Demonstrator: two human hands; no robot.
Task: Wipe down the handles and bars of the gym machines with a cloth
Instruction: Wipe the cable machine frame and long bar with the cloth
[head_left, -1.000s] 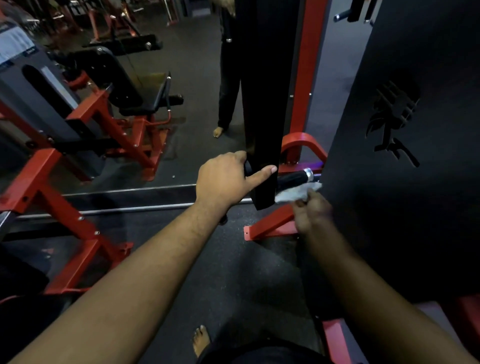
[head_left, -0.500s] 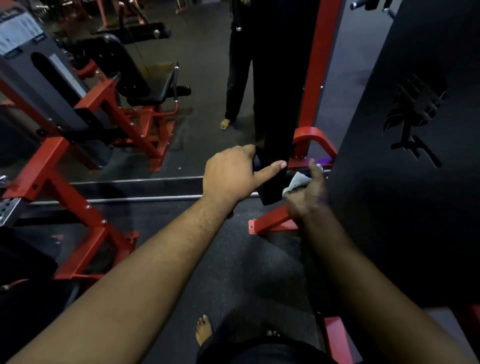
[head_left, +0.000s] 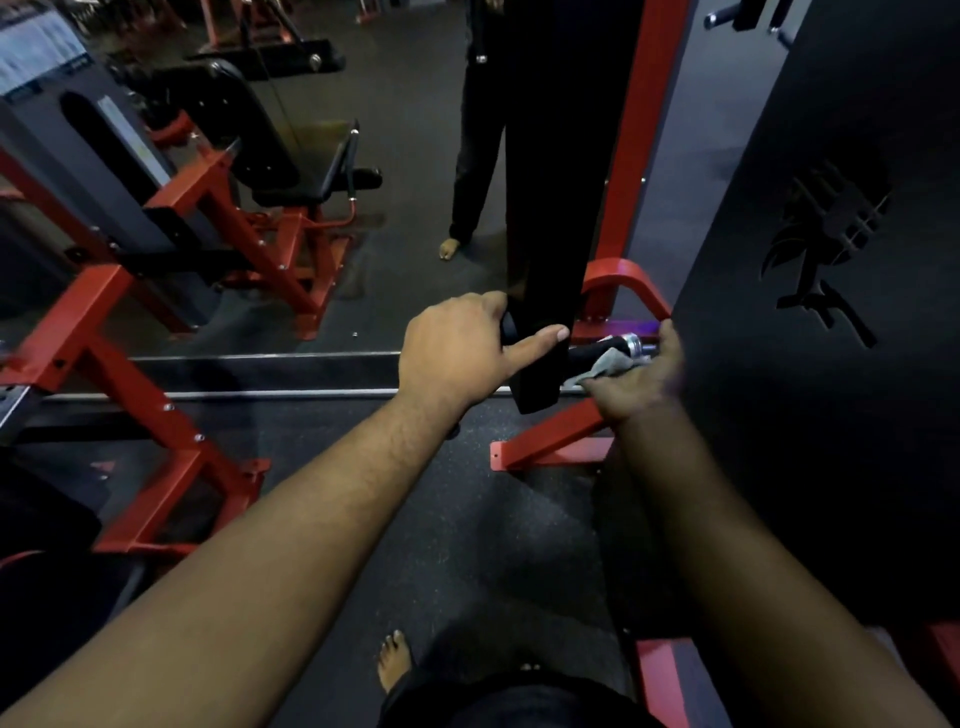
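Observation:
A black handle (head_left: 587, 353) with a chrome end cap (head_left: 631, 343) sticks out sideways through a hanging black strap (head_left: 556, 249). My left hand (head_left: 462, 348) grips the handle's left end, thumb stretched across the strap. My right hand (head_left: 641, 374) holds a grey cloth (head_left: 605, 366) wrapped against the handle's right part, fingers reaching up beside the chrome cap. Part of the handle is hidden behind the strap.
A tall black panel (head_left: 831, 312) with a cut-out logo stands close on the right. A red frame (head_left: 631, 171) rises behind the strap. Red and black machines (head_left: 218, 208) fill the left. A person's legs (head_left: 475, 156) stand beyond. My bare foot (head_left: 392, 660) is on the dark floor.
My right hand moved from below the handle up onto it, pressing the cloth round the grip and sliding toward the chrome end. My left hand kept its hold.

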